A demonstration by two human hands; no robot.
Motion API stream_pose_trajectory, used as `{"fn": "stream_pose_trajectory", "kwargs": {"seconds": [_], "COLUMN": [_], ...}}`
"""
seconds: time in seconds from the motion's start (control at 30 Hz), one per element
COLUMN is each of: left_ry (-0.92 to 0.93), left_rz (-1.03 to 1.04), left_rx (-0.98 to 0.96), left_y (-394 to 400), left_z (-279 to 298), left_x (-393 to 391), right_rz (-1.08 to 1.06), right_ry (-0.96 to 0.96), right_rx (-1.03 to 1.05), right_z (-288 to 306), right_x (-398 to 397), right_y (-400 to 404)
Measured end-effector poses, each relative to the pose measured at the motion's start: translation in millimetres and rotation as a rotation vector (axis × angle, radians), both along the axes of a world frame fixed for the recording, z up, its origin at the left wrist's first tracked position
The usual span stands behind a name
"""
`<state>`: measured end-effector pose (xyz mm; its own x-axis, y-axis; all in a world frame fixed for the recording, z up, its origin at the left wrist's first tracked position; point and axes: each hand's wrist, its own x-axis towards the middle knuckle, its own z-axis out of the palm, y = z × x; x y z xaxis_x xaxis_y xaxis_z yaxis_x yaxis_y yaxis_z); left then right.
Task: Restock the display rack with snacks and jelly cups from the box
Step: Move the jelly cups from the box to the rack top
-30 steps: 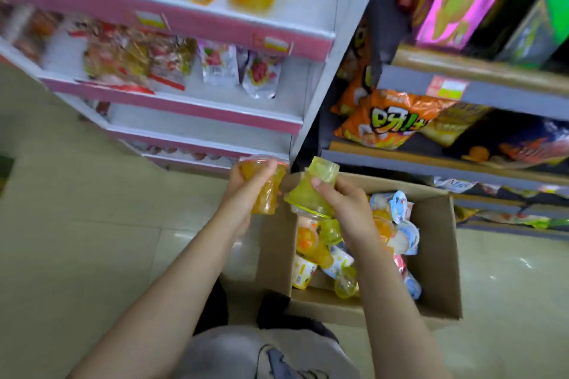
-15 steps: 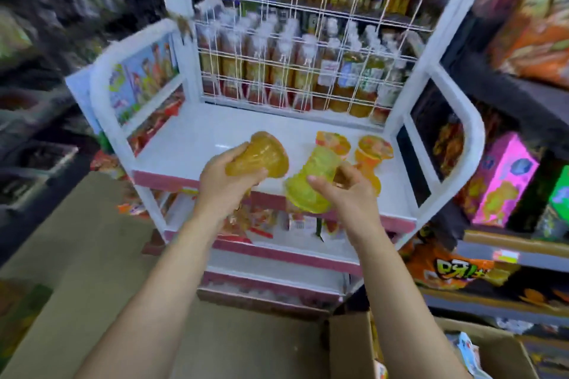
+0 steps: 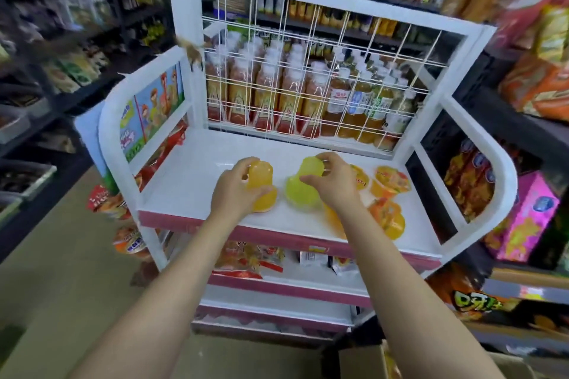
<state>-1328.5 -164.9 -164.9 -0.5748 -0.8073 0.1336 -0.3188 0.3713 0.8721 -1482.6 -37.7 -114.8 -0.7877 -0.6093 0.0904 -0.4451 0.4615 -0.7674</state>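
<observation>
White display rack (image 3: 471, 132) with pink-edged shelves and a wire-grid back; bottles (image 3: 277, 92) stand behind the grid. Corner of the cardboard box (image 3: 360, 360) at the lower edge. Left hand (image 3: 237, 191) grips an inverted orange jelly cup (image 3: 261, 191) on the top shelf; right hand (image 3: 332, 184) grips an inverted yellow-green jelly cup (image 3: 303, 191) just beside it. More jelly cups (image 3: 389, 183) lie to the right.
</observation>
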Motion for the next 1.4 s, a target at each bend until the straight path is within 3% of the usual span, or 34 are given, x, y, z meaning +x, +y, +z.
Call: {"fn": "stream_pose_trajectory", "kwargs": {"seconds": [0.27,0.47,0.53,0.6,0.73,0.83,0.97,1.1,1.4], "left_ry": [0.137,0.058,0.060,0.187,0.316,0.199,-0.193,-0.567,-0.789], "left_rz": [-0.120,-0.075,0.012,0.054,-0.129,-0.281,-0.449,-0.620,-0.572], "left_rx": [0.140,0.093,-0.051,-0.256,-0.466,-0.353,-0.155,-0.016,0.304], "left_y": [11,18,33,60,131,180,252,323,440], "left_z": [-7,-12,-12,-7,-17,-63,-152,-239,-381], "left_x": [-5,-17,-11,-4,1,-8,-28,-45,-64], "right_rz": [-0.007,0.026,0.058,0.099,0.143,0.029,-0.204,-0.294,-0.309], "right_ry": [0.035,0.035,-0.001,-0.082,-0.230,-0.266,-0.215,-0.195,-0.559], "right_rx": [-0.066,-0.105,-0.178,-0.299,-0.389,-0.349,-0.067,0.211,0.480], "right_z": [-17,-18,-12,-6,-17,-59,-172,-284,-428], "right_x": [-7,-2,8,20,39,36,15,1,-32], "right_y": [-15,-5,14,47,142,216,308,391,463]}}
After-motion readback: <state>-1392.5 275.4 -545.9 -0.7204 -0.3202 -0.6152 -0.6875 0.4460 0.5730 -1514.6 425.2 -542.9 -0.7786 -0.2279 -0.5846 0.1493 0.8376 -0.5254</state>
